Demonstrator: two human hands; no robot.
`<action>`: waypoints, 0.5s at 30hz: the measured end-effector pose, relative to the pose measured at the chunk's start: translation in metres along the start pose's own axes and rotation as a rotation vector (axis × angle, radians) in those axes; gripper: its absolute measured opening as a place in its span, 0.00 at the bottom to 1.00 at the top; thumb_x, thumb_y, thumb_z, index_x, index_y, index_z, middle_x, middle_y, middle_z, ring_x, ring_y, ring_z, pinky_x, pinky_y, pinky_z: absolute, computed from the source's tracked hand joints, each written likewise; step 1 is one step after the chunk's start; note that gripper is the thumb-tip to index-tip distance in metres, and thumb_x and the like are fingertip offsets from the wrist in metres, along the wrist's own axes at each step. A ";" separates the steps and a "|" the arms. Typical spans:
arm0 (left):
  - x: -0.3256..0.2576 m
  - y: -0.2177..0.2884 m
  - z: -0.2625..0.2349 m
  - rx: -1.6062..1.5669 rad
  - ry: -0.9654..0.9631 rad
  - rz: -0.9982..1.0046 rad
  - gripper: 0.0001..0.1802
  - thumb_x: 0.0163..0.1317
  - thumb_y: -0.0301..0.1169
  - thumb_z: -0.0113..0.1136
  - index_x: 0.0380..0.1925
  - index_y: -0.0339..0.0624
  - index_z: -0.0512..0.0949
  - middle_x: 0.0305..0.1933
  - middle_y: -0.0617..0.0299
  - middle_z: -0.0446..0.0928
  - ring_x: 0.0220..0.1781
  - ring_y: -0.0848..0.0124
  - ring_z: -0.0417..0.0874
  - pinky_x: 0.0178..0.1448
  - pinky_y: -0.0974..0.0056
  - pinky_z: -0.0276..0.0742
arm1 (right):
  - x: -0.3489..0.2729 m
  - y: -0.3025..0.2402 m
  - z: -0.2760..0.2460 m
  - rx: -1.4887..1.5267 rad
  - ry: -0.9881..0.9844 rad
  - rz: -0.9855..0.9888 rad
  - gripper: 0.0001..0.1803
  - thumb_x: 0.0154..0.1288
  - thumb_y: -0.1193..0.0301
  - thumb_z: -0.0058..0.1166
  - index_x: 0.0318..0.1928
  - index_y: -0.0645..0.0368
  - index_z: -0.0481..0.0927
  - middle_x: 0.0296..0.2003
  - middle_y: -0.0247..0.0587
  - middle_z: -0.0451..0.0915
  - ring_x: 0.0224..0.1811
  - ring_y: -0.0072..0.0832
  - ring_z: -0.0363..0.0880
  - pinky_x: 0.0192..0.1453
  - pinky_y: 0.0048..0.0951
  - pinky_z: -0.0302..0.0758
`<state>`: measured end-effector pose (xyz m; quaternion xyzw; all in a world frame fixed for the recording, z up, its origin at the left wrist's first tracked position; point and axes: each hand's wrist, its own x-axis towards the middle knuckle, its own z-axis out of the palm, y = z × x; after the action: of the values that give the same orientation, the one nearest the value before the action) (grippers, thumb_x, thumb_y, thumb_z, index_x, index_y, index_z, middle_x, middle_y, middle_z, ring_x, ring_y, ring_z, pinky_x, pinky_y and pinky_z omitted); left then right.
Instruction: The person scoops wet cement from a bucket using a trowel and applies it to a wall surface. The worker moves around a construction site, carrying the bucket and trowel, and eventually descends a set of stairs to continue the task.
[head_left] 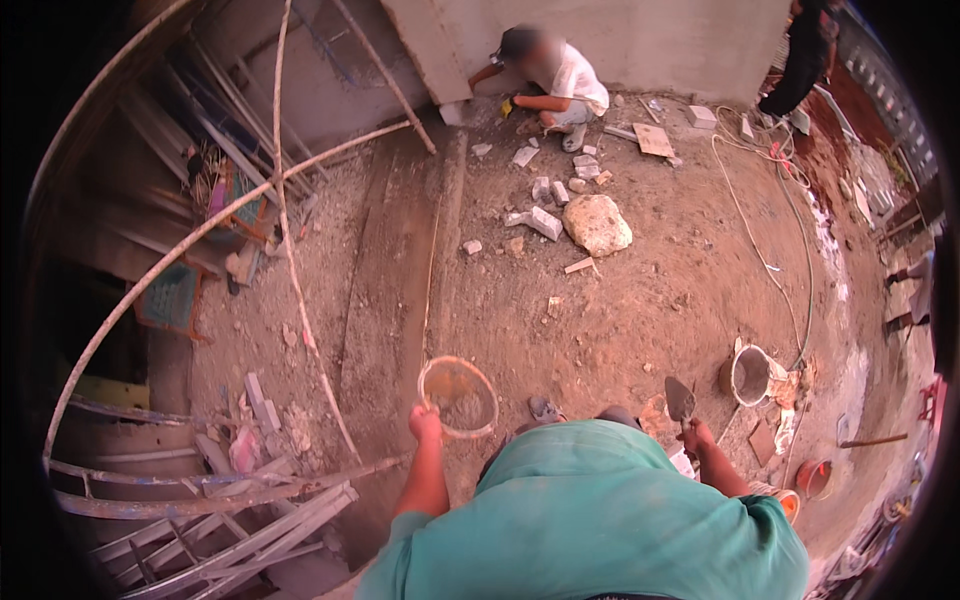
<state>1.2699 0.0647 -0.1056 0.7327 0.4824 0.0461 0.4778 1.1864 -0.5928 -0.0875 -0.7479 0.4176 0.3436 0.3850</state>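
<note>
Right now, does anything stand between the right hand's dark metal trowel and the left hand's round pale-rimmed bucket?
Nothing visible blocks the way from trowel to bucket; brown dirt and a gray shoe show lower down.

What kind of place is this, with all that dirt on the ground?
It's probably a building site. The right hand holds a trowel, broken pale blocks lie on the bare dirt, and long crossing poles, maybe scaffolding, show on the left.

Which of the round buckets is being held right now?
The bucket with the pale orange rim, gripped at its left edge by the left hand. The whitish bucket and red-orange bucket, farther right, sit on the ground, unheld.
</note>
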 end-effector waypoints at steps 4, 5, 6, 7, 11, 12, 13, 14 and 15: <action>0.032 0.038 0.026 0.103 -0.007 0.187 0.16 0.50 0.25 0.69 0.19 0.40 0.67 0.22 0.62 0.71 0.25 0.71 0.69 0.33 0.59 0.70 | 0.000 -0.067 0.001 -0.004 0.020 -0.080 0.21 0.66 0.68 0.55 0.59 0.53 0.69 0.28 0.43 0.79 0.17 0.31 0.72 0.20 0.35 0.74; 0.038 0.046 0.031 0.118 -0.013 0.227 0.16 0.50 0.25 0.69 0.19 0.39 0.68 0.22 0.62 0.71 0.25 0.70 0.69 0.33 0.59 0.70 | 0.005 -0.082 0.001 0.028 0.011 -0.093 0.26 0.59 0.76 0.60 0.58 0.53 0.69 0.27 0.40 0.75 0.19 0.30 0.73 0.22 0.36 0.74; 0.041 0.052 0.035 0.141 -0.020 0.257 0.15 0.50 0.25 0.69 0.20 0.39 0.68 0.22 0.62 0.71 0.25 0.70 0.69 0.33 0.60 0.70 | 0.010 -0.095 0.000 0.004 0.007 -0.096 0.27 0.58 0.75 0.61 0.59 0.53 0.69 0.28 0.41 0.77 0.20 0.31 0.75 0.23 0.36 0.75; 0.045 0.057 0.038 0.115 -0.005 0.261 0.15 0.50 0.25 0.69 0.20 0.39 0.68 0.22 0.62 0.70 0.25 0.70 0.68 0.33 0.60 0.70 | 0.017 -0.106 0.000 -0.022 0.005 -0.101 0.29 0.57 0.74 0.62 0.59 0.52 0.70 0.30 0.42 0.78 0.21 0.31 0.76 0.25 0.37 0.76; 0.071 0.069 0.053 -0.031 0.042 0.176 0.14 0.49 0.25 0.67 0.19 0.39 0.67 0.20 0.64 0.68 0.24 0.70 0.67 0.32 0.59 0.69 | 0.053 -0.145 -0.005 -0.068 -0.023 -0.075 0.28 0.57 0.74 0.64 0.59 0.52 0.70 0.30 0.41 0.79 0.22 0.31 0.76 0.23 0.37 0.74; 0.078 0.069 0.056 -0.084 0.041 0.091 0.14 0.49 0.25 0.66 0.18 0.39 0.67 0.19 0.64 0.67 0.24 0.70 0.67 0.31 0.59 0.69 | 0.065 -0.155 -0.007 -0.058 -0.039 -0.073 0.27 0.58 0.75 0.64 0.57 0.52 0.69 0.28 0.40 0.78 0.20 0.30 0.74 0.20 0.38 0.72; 0.086 0.070 0.059 -0.057 0.062 0.131 0.14 0.49 0.25 0.65 0.18 0.39 0.67 0.19 0.63 0.67 0.24 0.70 0.67 0.31 0.59 0.69 | 0.077 -0.166 -0.009 -0.106 -0.047 -0.068 0.25 0.60 0.73 0.63 0.57 0.52 0.69 0.28 0.41 0.79 0.20 0.30 0.74 0.19 0.38 0.72; 0.093 0.071 0.060 -0.028 0.075 0.122 0.13 0.49 0.26 0.65 0.18 0.39 0.67 0.18 0.63 0.67 0.23 0.70 0.67 0.32 0.58 0.69 | 0.091 -0.178 -0.010 -0.153 -0.055 -0.064 0.24 0.62 0.71 0.62 0.57 0.52 0.69 0.29 0.42 0.80 0.20 0.30 0.74 0.19 0.38 0.72; 0.100 0.071 0.062 0.016 0.100 0.076 0.13 0.49 0.26 0.64 0.17 0.39 0.67 0.18 0.62 0.67 0.23 0.69 0.67 0.32 0.58 0.70 | 0.104 -0.191 -0.013 -0.202 -0.065 -0.061 0.22 0.64 0.69 0.61 0.57 0.52 0.69 0.29 0.43 0.81 0.20 0.31 0.74 0.19 0.39 0.71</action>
<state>1.4027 0.0934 -0.1250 0.7510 0.4779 0.0971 0.4451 1.4017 -0.5740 -0.1136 -0.7836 0.3453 0.3961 0.3314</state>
